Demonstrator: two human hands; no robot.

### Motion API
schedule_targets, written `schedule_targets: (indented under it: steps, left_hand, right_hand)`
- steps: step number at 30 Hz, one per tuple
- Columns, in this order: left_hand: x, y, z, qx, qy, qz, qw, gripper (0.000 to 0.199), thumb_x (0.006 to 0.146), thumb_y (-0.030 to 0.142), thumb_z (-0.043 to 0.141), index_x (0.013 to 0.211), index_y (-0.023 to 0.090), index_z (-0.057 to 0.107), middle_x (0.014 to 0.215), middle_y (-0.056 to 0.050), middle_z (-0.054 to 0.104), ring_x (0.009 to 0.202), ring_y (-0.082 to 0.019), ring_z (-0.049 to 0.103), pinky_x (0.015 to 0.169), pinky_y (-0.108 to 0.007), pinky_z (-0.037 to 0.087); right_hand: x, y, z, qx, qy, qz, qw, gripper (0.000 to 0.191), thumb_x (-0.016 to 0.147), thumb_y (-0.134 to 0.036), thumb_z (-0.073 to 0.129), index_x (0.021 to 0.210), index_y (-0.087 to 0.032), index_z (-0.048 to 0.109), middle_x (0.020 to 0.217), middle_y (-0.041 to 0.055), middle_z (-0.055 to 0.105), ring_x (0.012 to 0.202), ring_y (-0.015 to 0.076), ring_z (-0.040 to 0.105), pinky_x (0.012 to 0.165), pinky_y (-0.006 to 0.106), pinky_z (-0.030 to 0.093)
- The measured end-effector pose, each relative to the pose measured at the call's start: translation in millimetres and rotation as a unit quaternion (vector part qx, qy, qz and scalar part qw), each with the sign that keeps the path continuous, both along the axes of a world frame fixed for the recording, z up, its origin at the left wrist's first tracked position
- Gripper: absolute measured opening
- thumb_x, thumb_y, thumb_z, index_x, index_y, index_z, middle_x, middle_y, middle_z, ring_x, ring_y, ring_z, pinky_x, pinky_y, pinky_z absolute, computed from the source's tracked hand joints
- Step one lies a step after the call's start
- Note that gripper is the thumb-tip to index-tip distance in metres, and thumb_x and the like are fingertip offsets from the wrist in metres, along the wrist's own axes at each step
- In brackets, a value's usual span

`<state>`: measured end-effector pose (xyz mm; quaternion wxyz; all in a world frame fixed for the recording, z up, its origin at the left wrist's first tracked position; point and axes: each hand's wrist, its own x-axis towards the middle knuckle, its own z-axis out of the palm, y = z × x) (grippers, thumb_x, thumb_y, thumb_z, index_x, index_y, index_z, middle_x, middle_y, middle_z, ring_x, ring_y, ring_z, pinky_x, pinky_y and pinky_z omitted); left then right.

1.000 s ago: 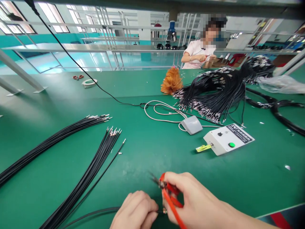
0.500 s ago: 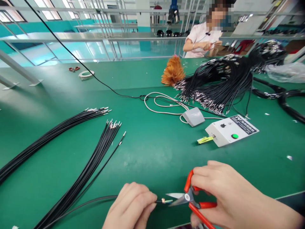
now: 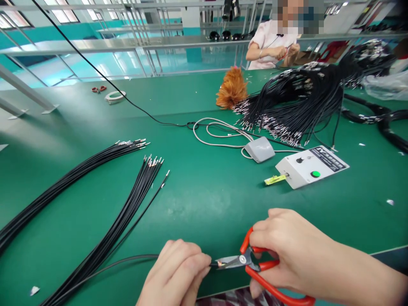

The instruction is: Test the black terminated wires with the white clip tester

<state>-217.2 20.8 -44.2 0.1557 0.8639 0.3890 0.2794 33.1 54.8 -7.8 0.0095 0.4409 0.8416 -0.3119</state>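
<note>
Near the front edge of the green table, my left hand (image 3: 177, 272) pinches a black cable (image 3: 127, 258) close to its stripped end, which sticks out to the right of the fingertips. My right hand (image 3: 280, 250) grips red-handled scissors (image 3: 244, 259), fingers wrapped round the handles. The blades point left and lie around the bare end of the cable, nearly closed; the small coloured wires are mostly hidden between them. Left of my hands lie a bundle of black cables (image 3: 127, 221) with stripped tips and a second bundle (image 3: 73, 176) behind it.
A white control box (image 3: 314, 165) with a green button sits at right, beside a grey pedal-like piece (image 3: 259, 149). Behind are a large heap of black cables (image 3: 287, 102), an orange duster (image 3: 232, 87), and a tape roll (image 3: 115, 97). A co-worker (image 3: 274, 46) sits across the table.
The scissors have moved left onto the cable's end and their blades have come closer together. My left hand stays nearly in place. The view has tilted slightly downward.
</note>
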Motion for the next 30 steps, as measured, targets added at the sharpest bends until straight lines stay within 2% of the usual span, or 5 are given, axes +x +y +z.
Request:
schedule_targets:
  steps: [5, 8, 14, 25, 30]
  left_hand:
    - [-0.7, -2.2, -0.9, -0.006, -0.004, 0.004, 1.000, 0.016, 0.092, 0.007, 0.050, 0.096, 0.020, 0.059, 0.082, -0.001, 0.067, 0.072, -0.014, 0.063, 0.075, -0.028, 0.048]
    - [-0.9, -3.0, -0.9, -0.007, -0.013, -0.003, 1.000, 0.017, 0.091, 0.005, 0.051, 0.096, 0.019, 0.059, 0.083, -0.002, 0.066, 0.071, -0.014, 0.062, 0.073, -0.027, 0.048]
    - [1.5, -3.4, 0.6, -0.012, -0.008, 0.011, 1.000, 0.016, 0.092, 0.007, 0.050, 0.096, 0.020, 0.058, 0.082, -0.001, 0.066, 0.071, -0.014, 0.063, 0.075, -0.029, 0.047]
    - [1.7, -2.5, -0.2, -0.017, -0.007, 0.013, 1.000, 0.016, 0.092, 0.007, 0.051, 0.096, 0.020, 0.059, 0.081, -0.001, 0.067, 0.072, -0.015, 0.065, 0.073, -0.029, 0.049]
    - [2.2, -2.5, -2.1, -0.016, -0.011, 0.017, 1.000, 0.016, 0.092, 0.007, 0.051, 0.096, 0.020, 0.059, 0.081, -0.001, 0.068, 0.072, -0.015, 0.065, 0.072, -0.028, 0.049]
  right_hand:
    - [-0.4, -1.0, -1.2, -0.026, 0.042, -0.003, 0.999, 0.038, 0.075, -0.049, 0.076, 0.057, -0.021, 0.059, 0.061, -0.0071, 0.069, 0.051, 0.0104, 0.053, 0.059, 0.029, 0.027]
    - [-1.0, -1.4, -3.0, -0.030, 0.060, -0.006, 0.998, 0.037, 0.076, -0.053, 0.073, 0.059, -0.023, 0.062, 0.060, -0.0067, 0.069, 0.051, 0.0109, 0.053, 0.058, 0.030, 0.027]
    - [-2.1, -1.8, -2.3, -0.033, 0.034, -0.005, 0.999, 0.040, 0.074, -0.056, 0.073, 0.057, -0.022, 0.061, 0.058, -0.0070, 0.067, 0.047, 0.0103, 0.050, 0.057, 0.030, 0.026]
    - [-1.8, -3.1, -6.8, -0.030, 0.050, -0.008, 0.998, 0.033, 0.075, -0.051, 0.075, 0.060, -0.024, 0.066, 0.059, -0.0055, 0.071, 0.048, 0.0120, 0.056, 0.055, 0.030, 0.026]
    - [-5.3, -3.7, -4.6, -0.035, 0.030, -0.017, 0.999, 0.029, 0.079, -0.040, 0.073, 0.057, -0.023, 0.065, 0.060, -0.0033, 0.073, 0.050, 0.0137, 0.061, 0.054, 0.030, 0.028]
